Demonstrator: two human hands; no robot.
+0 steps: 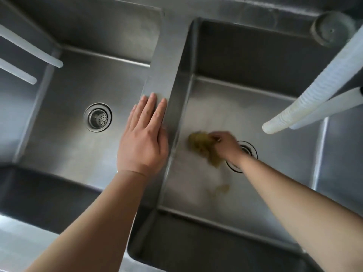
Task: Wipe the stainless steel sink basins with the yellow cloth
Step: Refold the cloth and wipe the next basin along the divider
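Note:
Two stainless steel basins lie below me, split by a steel divider [167,75]. Down on the floor of the right basin [275,107], my right hand [225,144] grips the crumpled yellow cloth [200,146] and presses it to the steel just left of the drain [249,152]. The hand and cloth are motion-blurred. My left hand [143,138] rests flat, fingers spread, on the divider's left edge, above the left basin [78,79]. A faint yellow reflection shows on the basin floor near the front wall.
The left basin has a round strainer drain [97,117]. Two white hoses [33,50] hang over the left basin. A ribbed white hose [318,85] and a smoother one [330,107] hang over the right basin. A round grey fitting [332,29] sits at the back right.

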